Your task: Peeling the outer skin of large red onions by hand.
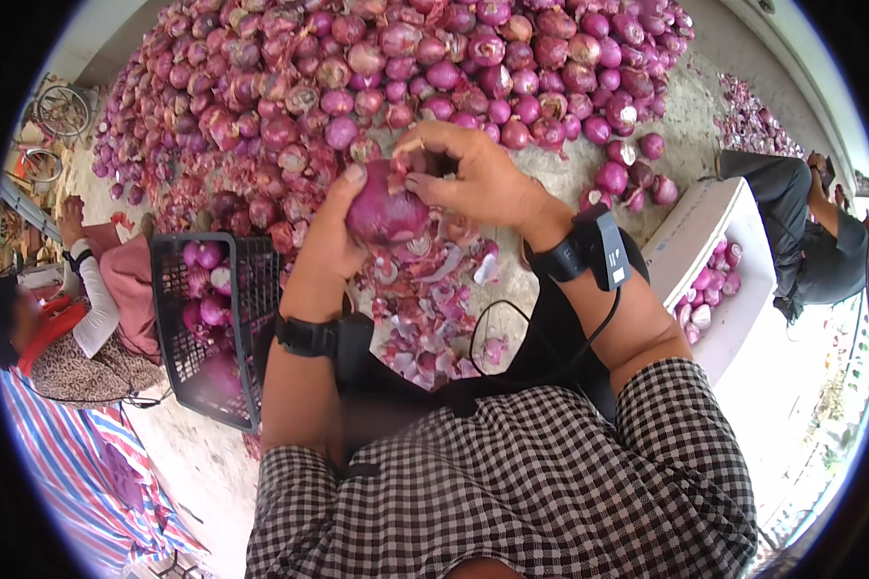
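- The left hand (330, 236) is wrapped around a red onion (386, 207), thumb up along its left side and fingers curled behind it, so the onion sits right in the grip, held up in front of the chest.
- The right hand (468, 174) sits on top of the onion, touching it, with fingertips pressed together and pinching at the top edge where a bit of skin sticks up.
- Can't really see what the right fingers have got exactly. There's something dark between them, too small to make out.
- The back of the onion is hidden by the left fingers, and its top right is covered by the right hand.
- The onion itself is round, deep purple-pink, smooth and a bit glossy on the side facing the camera.
- Straight below the hands there's a scatter of onion peels (425, 289) on the concrete floor (560, 169).
- A big onion pile (377, 68) fills the floor beyond the hands, cut off at the top edge.
- A black crate (246, 328) with onions in it is just left of the left forearm, and a white tub (709, 227) with paler onions is off to the right.
- Both wrists carry black straps. The right wrist has a small black device (603, 249) with a cable running off it.
- Other people sit at the far left and far right, partly cut off by the rim.
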`<action>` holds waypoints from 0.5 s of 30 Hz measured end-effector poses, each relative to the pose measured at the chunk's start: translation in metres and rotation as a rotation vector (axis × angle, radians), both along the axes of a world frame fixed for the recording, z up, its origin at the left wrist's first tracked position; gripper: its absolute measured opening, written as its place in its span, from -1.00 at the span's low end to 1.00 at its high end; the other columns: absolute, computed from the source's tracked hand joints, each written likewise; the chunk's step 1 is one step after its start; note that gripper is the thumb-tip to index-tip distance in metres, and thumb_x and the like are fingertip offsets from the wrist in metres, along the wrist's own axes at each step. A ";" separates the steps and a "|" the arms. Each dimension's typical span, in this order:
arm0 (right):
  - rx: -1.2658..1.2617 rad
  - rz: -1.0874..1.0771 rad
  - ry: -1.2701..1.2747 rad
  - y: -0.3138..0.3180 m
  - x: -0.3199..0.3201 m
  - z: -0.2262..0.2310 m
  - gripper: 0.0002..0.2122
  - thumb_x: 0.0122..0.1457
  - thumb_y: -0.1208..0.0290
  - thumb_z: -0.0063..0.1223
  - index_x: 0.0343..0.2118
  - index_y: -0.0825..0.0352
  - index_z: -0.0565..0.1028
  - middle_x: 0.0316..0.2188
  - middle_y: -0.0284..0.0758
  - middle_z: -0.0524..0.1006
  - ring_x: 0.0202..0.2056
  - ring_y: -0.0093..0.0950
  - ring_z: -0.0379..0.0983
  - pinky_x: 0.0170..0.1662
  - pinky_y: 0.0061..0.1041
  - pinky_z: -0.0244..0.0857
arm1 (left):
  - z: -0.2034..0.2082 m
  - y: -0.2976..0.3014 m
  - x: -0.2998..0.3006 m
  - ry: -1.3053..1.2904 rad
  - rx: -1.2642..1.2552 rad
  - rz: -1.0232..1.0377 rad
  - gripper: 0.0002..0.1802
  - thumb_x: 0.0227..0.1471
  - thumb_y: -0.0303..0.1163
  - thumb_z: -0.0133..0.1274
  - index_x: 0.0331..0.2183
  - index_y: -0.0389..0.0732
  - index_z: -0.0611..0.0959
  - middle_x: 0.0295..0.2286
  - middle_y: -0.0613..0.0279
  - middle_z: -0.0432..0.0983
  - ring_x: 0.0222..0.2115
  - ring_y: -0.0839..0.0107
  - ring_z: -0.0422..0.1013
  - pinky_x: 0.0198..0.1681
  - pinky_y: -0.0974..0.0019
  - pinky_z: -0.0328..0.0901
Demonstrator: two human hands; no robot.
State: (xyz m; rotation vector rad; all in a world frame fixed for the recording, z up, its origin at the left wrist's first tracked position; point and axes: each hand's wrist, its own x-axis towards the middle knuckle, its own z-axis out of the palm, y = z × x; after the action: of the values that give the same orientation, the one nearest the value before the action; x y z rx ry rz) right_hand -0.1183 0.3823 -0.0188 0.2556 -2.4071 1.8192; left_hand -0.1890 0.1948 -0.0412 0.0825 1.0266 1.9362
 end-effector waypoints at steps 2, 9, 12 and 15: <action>-0.026 0.031 -0.023 0.000 0.000 0.000 -0.75 0.07 0.59 0.10 -0.16 0.33 0.41 -0.33 -0.44 0.46 -0.33 -0.73 0.33 -0.31 -0.69 0.26 | -0.002 0.000 -0.002 -0.013 -0.013 -0.012 -0.46 0.11 -0.05 -0.06 -0.06 -0.31 0.44 -0.17 0.09 0.47 -0.19 0.29 0.45 -0.11 0.18 0.39; -0.104 0.135 -0.149 0.002 0.000 0.007 -0.72 0.13 0.55 0.08 -0.08 0.37 0.37 -0.35 -0.45 0.47 -0.31 -0.72 0.37 -0.21 -0.68 0.28 | -0.002 -0.001 0.000 0.027 -0.008 -0.040 -0.47 0.10 -0.06 -0.03 -0.05 -0.29 0.43 -0.18 0.16 0.46 -0.18 0.36 0.42 -0.08 0.26 0.36; -0.106 0.121 -0.120 0.002 0.000 0.006 -0.71 0.13 0.56 0.07 -0.07 0.38 0.37 -0.35 -0.45 0.47 -0.30 -0.71 0.36 -0.18 -0.67 0.29 | -0.004 -0.003 0.000 0.063 -0.012 -0.045 -0.50 0.08 -0.12 0.01 -0.05 -0.27 0.43 -0.19 0.19 0.45 -0.18 0.40 0.41 -0.09 0.29 0.35; -0.036 0.107 -0.038 0.002 0.001 0.004 -0.72 0.12 0.58 0.07 -0.09 0.39 0.38 -0.36 -0.45 0.46 -0.29 -0.70 0.35 -0.17 -0.66 0.28 | -0.005 0.000 0.001 0.084 -0.022 -0.040 -0.51 0.05 -0.17 0.07 -0.06 -0.26 0.44 -0.19 0.21 0.44 -0.19 0.43 0.41 -0.11 0.30 0.36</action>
State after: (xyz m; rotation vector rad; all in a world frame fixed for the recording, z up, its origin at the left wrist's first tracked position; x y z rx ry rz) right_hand -0.1173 0.3846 -0.0152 0.3567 -2.4275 1.9270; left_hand -0.1884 0.1946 -0.0461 0.1718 1.0930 1.8979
